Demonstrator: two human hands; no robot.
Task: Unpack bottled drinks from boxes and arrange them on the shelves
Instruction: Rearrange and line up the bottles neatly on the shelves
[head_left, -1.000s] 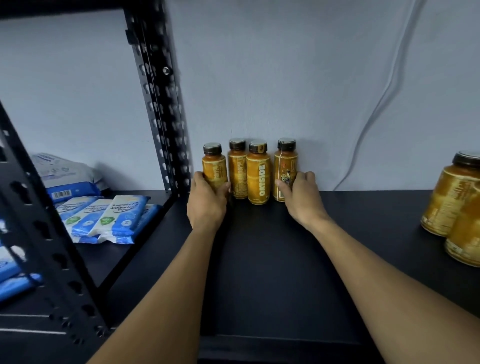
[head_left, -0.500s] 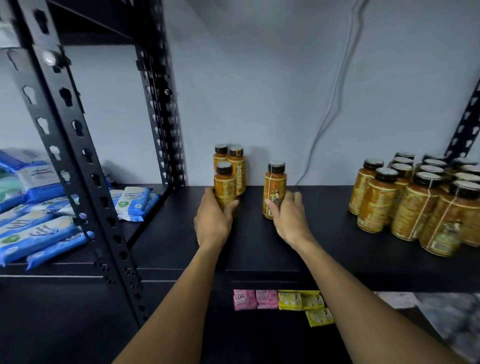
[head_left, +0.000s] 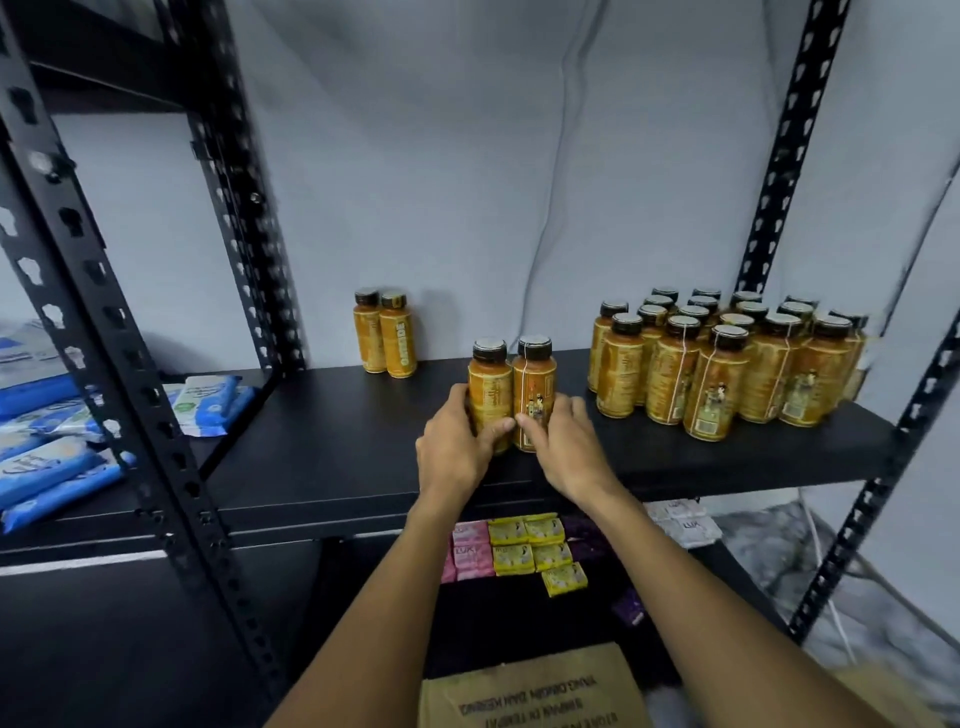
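Two orange bottles with black caps stand side by side near the middle of the black shelf (head_left: 332, 457). My left hand (head_left: 454, 449) grips the left bottle (head_left: 488, 384) low down. My right hand (head_left: 566, 447) grips the right bottle (head_left: 535, 379) at its base. The two bottles touch each other. Two more orange bottles (head_left: 385, 338) stand at the back wall to the left. A tight group of several like bottles (head_left: 727, 358) fills the right side of the shelf.
Black perforated uprights (head_left: 130, 364) frame the shelf on the left and right. Blue and white packs (head_left: 47, 457) lie on the neighbouring left shelf. Pink and yellow soap bars (head_left: 511, 551) sit on the shelf below. A cardboard box (head_left: 530, 691) is at the bottom edge.
Both hands have drawn their bottles away from the back wall, forward and to the right, and brought them together. Two bottles stay at the wall. The view has pulled back.
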